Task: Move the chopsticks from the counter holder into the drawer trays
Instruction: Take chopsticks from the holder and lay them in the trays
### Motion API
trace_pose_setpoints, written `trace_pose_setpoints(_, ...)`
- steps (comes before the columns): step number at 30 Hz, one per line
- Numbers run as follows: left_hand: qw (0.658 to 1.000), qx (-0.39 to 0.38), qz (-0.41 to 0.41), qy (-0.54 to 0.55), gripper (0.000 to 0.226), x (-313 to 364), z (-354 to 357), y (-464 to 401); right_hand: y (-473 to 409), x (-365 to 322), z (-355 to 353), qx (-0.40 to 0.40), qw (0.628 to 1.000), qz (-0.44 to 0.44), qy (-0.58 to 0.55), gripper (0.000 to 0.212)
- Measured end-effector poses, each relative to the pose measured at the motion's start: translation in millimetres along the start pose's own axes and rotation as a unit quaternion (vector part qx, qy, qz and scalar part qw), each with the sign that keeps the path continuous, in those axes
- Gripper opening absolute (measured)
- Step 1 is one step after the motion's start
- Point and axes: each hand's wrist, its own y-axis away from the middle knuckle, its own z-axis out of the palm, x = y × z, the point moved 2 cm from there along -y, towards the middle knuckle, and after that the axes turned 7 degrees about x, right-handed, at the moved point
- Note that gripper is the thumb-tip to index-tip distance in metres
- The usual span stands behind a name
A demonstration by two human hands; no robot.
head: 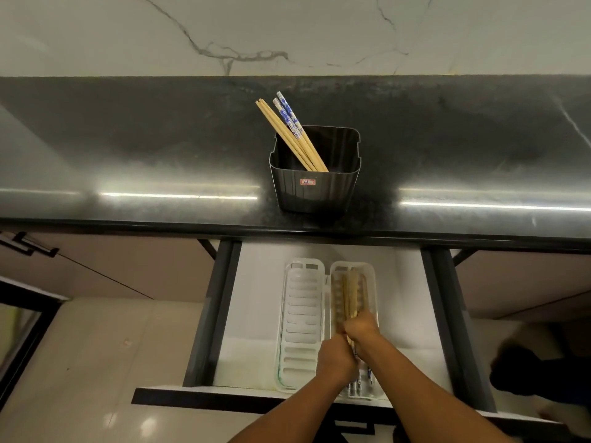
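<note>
Both hands, left hand (335,353) and right hand (361,327), pinch wooden chopsticks (350,292) over the right tray (371,273); light, stiff, slippery—grip mid-shaft.

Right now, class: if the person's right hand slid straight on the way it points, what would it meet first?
The right hand points up the right tray, along the wooden chopsticks it grips. It would likely meet that tray's far end wall first, though depth is hard to judge.
</note>
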Motion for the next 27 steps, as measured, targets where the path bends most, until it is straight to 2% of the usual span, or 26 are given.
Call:
trace_pose_setpoints(4, 1.0, 0.008, -0.004, -0.018, 0.02, 1.0, 2.2, -1.8, 0.2, -3.3, -0.8, -0.013, 1.0, 0.01, 0.013, 0.008)
trace_pose_setpoints(9, 0.998, 0.0, 0.012, -0.055, 0.02, 4.6, 1.8, 0.6, -15.2, -0.5, -3.8, -0.039, 0.999, 0.031, -0.003, 0.019)
trace_pose_setpoints(15, 0.997, 0.0, 0.012, -0.077, 0.024, 8.9, 3.0, 5.1, -7.0, -10.0, -16.3, -0.077, 0.992, 0.048, -0.084, 0.031)
trace_pose_setpoints(19, 0.995, -0.008, 0.018, -0.097, 0.022, 10.2, 0.0, 7.6, 7.0, -20.5, -29.8, -0.089, 0.99, 0.035, -0.102, 0.03)
trace_pose_setpoints(22, 0.996, -0.021, 0.025, -0.087, 0.009, 11.6, -5.1, 8.5, 22.0, -27.0, -40.9, -0.1, 0.988, 0.006, -0.114, 0.036)
trace_pose_setpoints(25, 0.998, 0.0, 0.049, -0.032, 0.013, 14.2, -15.3, 3.0, 30.3, -31.5, -47.3, -0.1, 0.988, -0.008, -0.12, 0.034)
trace_pose_setpoints(27, 0.995, 0.042, 0.079, 0.032, 0.019, 18.6, -30.3, 0.1, 36.2, -38.2, -50.6, -0.096, 0.988, -0.028, -0.116, 0.028)
